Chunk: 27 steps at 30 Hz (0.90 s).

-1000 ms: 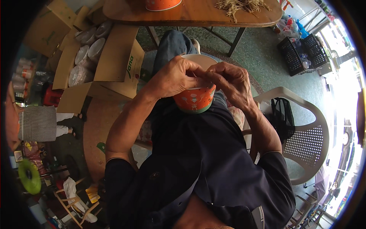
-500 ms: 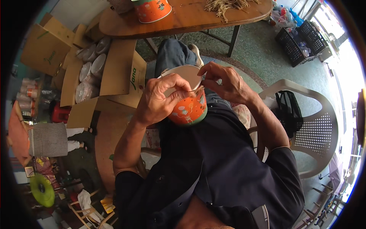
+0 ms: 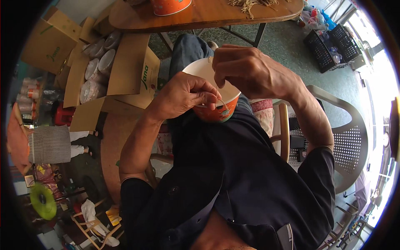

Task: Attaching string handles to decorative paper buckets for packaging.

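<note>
Left hand (image 3: 185, 96) curled on the rim of the orange paper bowl (image 3: 216, 109), steadying it on the lap. Right hand (image 3: 246, 71) above it, fingers pinched on a thin string (image 3: 217, 95), held taut at the rim. Wooden desk (image 3: 208, 16) ahead carries another bowl (image 3: 170, 6); open cardboard boxes (image 3: 125, 71) sit left.

One camera, worn on the person's head, looks steeply down and close over both hands, lap and chest, the wooden table (image 3: 208, 16) just ahead.
</note>
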{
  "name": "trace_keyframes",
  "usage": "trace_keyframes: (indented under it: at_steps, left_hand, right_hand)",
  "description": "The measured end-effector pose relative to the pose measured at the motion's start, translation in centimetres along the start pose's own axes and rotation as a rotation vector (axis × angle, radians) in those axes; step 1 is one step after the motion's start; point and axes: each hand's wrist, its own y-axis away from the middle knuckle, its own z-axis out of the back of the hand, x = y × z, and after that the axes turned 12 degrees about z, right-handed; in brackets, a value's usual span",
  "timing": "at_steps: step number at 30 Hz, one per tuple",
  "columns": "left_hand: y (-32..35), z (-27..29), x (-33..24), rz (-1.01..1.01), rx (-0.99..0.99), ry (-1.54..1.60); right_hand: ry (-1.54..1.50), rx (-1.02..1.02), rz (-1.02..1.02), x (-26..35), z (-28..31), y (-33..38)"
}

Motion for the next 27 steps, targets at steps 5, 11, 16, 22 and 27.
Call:
trace_keyframes:
  at_steps: [5, 11, 16, 22, 27]
  left_hand:
    - [0.0, 0.6, 0.4, 0.02, -0.141, -0.088]
    - [-0.3, 0.5, -0.1, -0.002, -0.258, -0.085]
    - [-0.6, 0.2, -0.1, -0.036, -0.218, -0.094]
    - [-0.6, 0.2, 0.1, -0.013, -0.223, -0.075]
    - [-0.4, 0.8, 0.3, -0.009, -0.209, 0.185]
  right_hand:
    - [0.024, -0.057, -0.086, -0.4, -0.7, 0.4]
    - [0.238, -0.116, -0.301, 2.2, -1.9, 2.0]
    - [0.199, -0.125, -0.376, 1.7, -2.7, 2.9]
    - [0.143, -0.2, -0.384, 1.5, -3.4, 3.2]
    - [0.13, -0.185, -0.416, 2.3, -4.0, 3.7]
